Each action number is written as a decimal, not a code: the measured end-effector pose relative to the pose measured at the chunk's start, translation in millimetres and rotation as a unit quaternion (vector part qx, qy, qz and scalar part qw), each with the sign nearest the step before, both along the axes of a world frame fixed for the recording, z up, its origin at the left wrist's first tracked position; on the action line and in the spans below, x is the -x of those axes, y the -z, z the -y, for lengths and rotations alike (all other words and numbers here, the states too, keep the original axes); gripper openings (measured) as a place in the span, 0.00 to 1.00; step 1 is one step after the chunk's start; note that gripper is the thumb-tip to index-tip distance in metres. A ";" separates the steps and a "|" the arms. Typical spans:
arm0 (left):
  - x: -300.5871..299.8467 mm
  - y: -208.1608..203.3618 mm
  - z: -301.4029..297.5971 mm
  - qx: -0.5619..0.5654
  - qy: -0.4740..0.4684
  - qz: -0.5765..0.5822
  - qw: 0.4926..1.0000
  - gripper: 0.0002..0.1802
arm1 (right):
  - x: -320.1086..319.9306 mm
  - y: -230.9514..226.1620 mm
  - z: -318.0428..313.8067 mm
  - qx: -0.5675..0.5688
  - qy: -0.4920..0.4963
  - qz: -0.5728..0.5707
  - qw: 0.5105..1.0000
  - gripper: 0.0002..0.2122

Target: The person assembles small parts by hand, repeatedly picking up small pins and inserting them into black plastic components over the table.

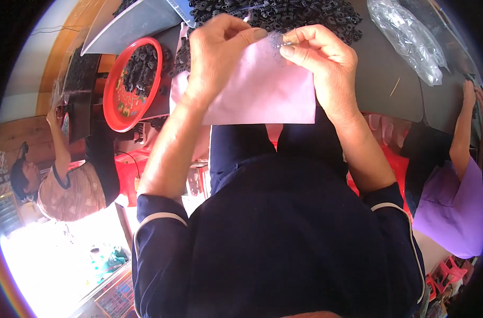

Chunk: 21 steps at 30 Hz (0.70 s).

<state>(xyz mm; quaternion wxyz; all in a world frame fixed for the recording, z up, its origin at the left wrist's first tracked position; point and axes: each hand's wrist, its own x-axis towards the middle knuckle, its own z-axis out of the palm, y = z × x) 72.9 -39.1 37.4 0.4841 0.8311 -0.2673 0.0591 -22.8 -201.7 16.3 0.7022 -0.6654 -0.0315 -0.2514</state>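
My left hand [216, 50] is raised over a pale pink cloth [252, 95], its thumb pressed against curled fingers; whatever it pinches is too small or hidden to make out. Facing it, my right hand [329, 61] has its thumb and forefinger brought together in a pinch, and what lies between the tips does not show clearly. A small heap of tiny grey, shiny bits [276, 45] lies on the cloth between the two hands, close by the right fingertips. Just beyond my hands spreads a large pile of small black parts [305, 16].
A red tray [113, 114] with more black parts stands at the left, near a grey panel [132, 26]. Clear plastic bags [406, 40] and a thin stick [395, 86] lie on the dark table [379, 95] at the right. One person [74, 191] sits left, another [448, 201] right.
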 end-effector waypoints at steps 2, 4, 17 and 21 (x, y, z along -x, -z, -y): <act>-27.8 2.8 -0.9 -0.112 0.009 0.163 0.980 0.17 | -0.9 2.7 1.6 -0.013 -0.001 -0.002 1.000 0.05; -37.7 3.8 4.4 -0.184 0.028 0.212 0.960 0.18 | -0.2 4.4 3.3 -0.025 0.000 -0.003 1.000 0.05; 11.5 3.2 -7.3 -0.013 0.082 -0.102 0.991 0.13 | 0.6 9.4 -0.6 0.027 0.011 0.010 1.000 0.05; 39.8 -1.0 -9.1 0.051 0.078 -0.218 0.971 0.11 | -1.5 8.4 -7.4 0.073 -0.005 0.026 0.997 0.06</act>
